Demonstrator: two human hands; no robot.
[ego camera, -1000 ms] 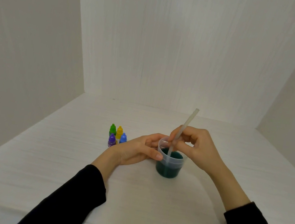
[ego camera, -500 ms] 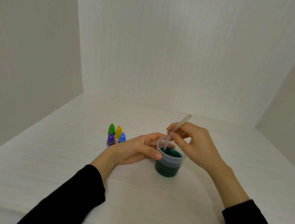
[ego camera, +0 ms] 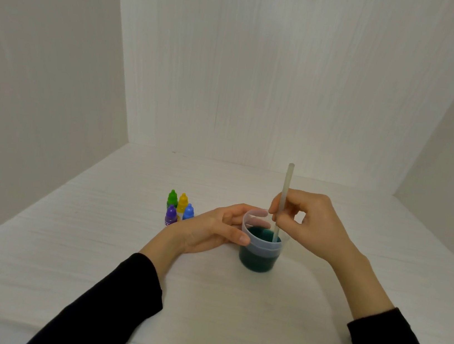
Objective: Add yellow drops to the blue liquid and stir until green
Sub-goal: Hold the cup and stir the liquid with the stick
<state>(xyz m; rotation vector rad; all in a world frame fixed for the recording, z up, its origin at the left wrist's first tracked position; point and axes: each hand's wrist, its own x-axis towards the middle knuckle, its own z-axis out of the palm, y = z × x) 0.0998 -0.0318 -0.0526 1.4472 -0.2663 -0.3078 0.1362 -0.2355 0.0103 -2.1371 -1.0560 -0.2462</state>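
left hand (ego camera: 205,231) curled round cup (ego camera: 259,252), right hand (ego camera: 311,224) pinching straw (ego camera: 282,206), bottles (ego camera: 178,208) just beside

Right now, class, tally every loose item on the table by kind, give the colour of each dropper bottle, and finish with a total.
Dropper bottles: 4, green, yellow, blue and purple
Clear cups: 1, the cup holding dark green liquid
Stirring sticks: 1, the stick standing in the cup
Total: 6
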